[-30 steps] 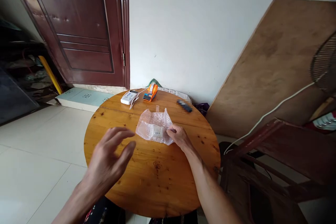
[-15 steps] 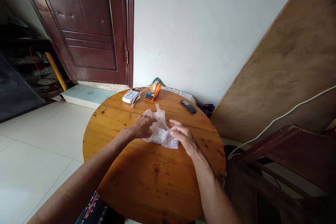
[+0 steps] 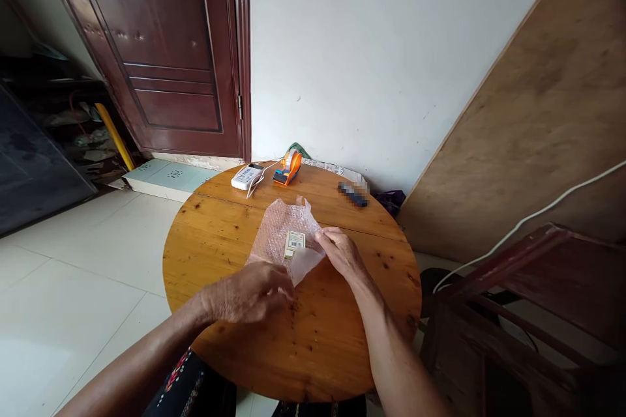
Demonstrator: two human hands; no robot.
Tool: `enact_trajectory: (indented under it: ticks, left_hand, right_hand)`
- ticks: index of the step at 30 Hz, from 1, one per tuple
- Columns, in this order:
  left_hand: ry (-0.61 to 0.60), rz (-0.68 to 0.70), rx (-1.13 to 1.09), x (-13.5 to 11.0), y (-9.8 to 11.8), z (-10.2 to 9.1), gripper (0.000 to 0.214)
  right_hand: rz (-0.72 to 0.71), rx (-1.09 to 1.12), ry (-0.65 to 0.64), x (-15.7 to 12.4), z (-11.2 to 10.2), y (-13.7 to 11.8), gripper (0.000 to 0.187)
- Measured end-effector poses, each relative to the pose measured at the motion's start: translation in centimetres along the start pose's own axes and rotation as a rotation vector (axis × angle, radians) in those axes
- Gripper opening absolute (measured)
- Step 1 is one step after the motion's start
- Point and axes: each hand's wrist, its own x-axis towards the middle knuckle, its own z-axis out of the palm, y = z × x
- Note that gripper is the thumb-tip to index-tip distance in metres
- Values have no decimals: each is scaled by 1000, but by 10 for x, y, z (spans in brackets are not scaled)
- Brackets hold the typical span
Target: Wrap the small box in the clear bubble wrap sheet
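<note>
A sheet of pinkish bubble wrap (image 3: pixel 274 225) lies spread on the round wooden table (image 3: pixel 332 345). On it rests a small box with a barcode label (image 3: pixel 295 241), partly covered by a whitish folded-over flap of the wrap. My right hand (image 3: pixel 340 251) is closed, pinching the wrap's right edge between thumb and fingers. My left hand (image 3: pixel 252 293) is at the near edge of the wrap, palm down with bent fingers. Its fingertips are blurred by motion, so whether they grip the wrap cannot be made out.
At the table's far side stand a white power strip (image 3: pixel 246 176) with a cable and an orange tape dispenser (image 3: pixel 288 168). A dark blurred-out object (image 3: pixel 353 194) lies at the far right. A dark red wooden chair (image 3: pixel 552 260) stands right of the table; a wall rises behind.
The bubble wrap has been opened out, and the labelled box now shows. My left hand has come back toward me; my right hand has closed on the wrap's edge.
</note>
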Motion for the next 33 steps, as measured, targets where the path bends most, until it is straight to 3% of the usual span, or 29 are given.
enact_trajectory:
  ticks: [2,4,7,11,13,15,20,25,28,33]
  left_hand:
    - [170,-145,-136,12,-9,4,27]
    - [266,-280,-269,24,-19,10,28]
    - [369,-332,-129,34,-29,20,27]
    - [314,-238,372,37,-34,35,16]
    - [303,-199,521,37,-35,43,12]
    - [324,-163,565,36,-35,51,18]
    - [363,-139,534,30,-34,63,58]
    - [325,-152,574,29,-32,64,55]
    - [296,-168,596,29,-31,62,54]
    - [234,-201,614,31,-29,60,59]
  right_hand:
    - [-4,-70,12,0,1,2,29]
    - [8,-101,-1,-1,1,2,17]
    - [2,-101,-41,-2,0,-1,18]
    - [-54,-2,-112,-3,2,-6,27]
    - [-80,22,-137,-4,4,-7,35]
    - [-109,9,-138,-5,7,-7,41]
    - [-170,-13,-184,-7,11,-6,43]
    - [-145,-34,-144,-6,13,-11,41]
    - [-134,38,-83,-7,0,-17,37]
    - [-19,59,111,-21,-50,-4,45]
